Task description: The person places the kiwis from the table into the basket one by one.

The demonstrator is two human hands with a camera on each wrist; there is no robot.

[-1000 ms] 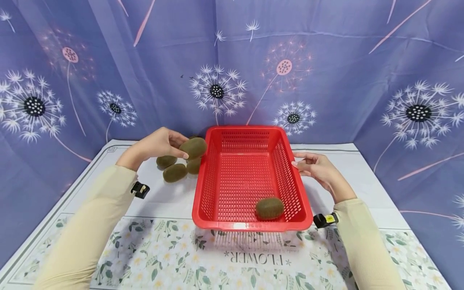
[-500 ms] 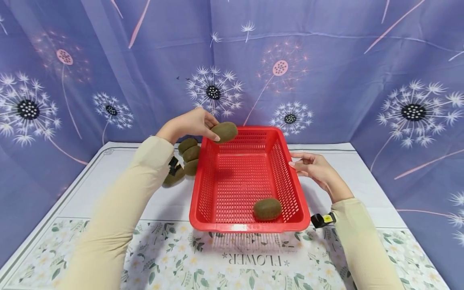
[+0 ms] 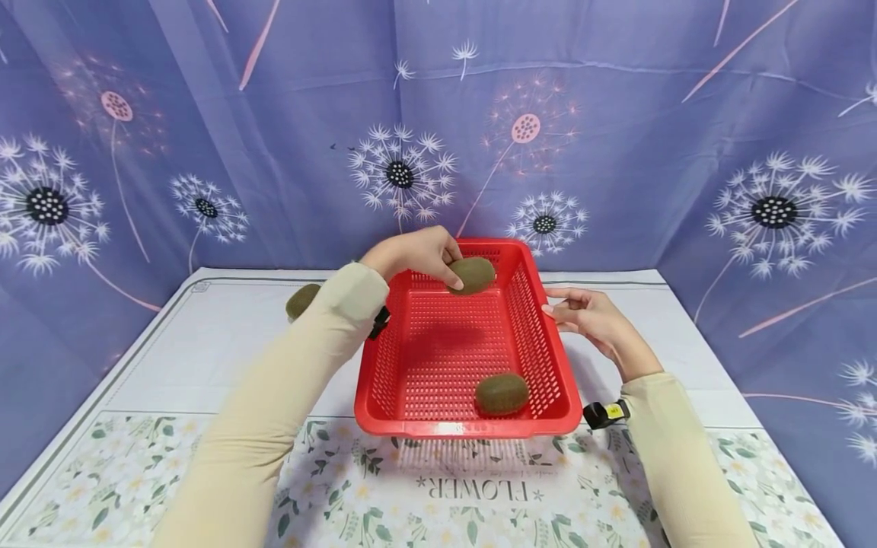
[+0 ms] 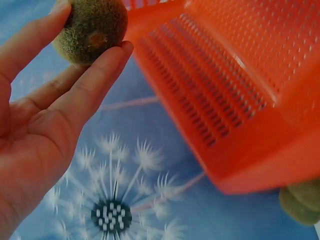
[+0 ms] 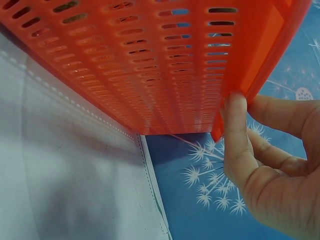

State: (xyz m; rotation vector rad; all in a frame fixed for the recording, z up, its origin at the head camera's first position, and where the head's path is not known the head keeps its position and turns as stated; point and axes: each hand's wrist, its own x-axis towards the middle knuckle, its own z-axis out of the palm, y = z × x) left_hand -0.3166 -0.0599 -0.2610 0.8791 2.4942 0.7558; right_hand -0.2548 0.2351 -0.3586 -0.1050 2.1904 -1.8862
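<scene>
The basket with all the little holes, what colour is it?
The basket is bright red; the head view shows it best.

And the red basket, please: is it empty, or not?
Not empty: one kiwi lies inside the red basket, near its front rim. The left hand holds another kiwi over the basket.
</scene>
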